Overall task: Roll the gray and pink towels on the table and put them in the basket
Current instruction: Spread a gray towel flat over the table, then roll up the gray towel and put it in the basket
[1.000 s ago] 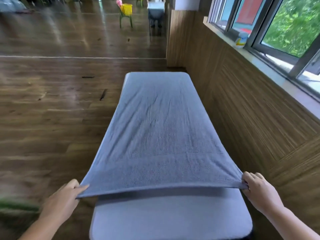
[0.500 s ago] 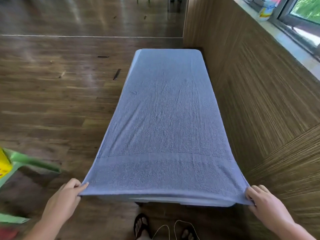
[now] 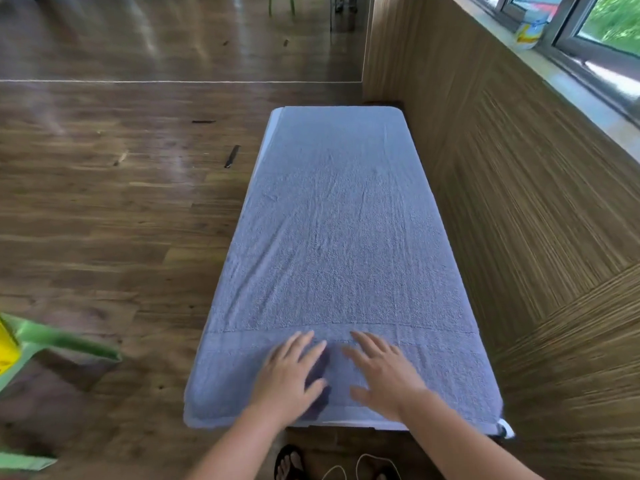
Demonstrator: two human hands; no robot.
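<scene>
The gray towel (image 3: 336,230) lies spread flat along the whole narrow white table (image 3: 273,126), covering nearly all of it. My left hand (image 3: 289,374) and my right hand (image 3: 381,370) rest palm down, fingers spread, side by side on the towel's near end, close to the table's front edge. Neither hand grips anything. No pink towel and no basket are in view.
A wood-panelled wall (image 3: 519,202) runs close along the table's right side, with a window sill (image 3: 571,81) above. Wooden floor (image 3: 104,220) lies to the left. A green and yellow chair (image 3: 31,344) stands at the left edge. My sandalled feet (image 3: 291,460) are below the table's front.
Both hands let go of the towel's near corners and moved inward onto its middle. The towel's near end now lies flat on the table.
</scene>
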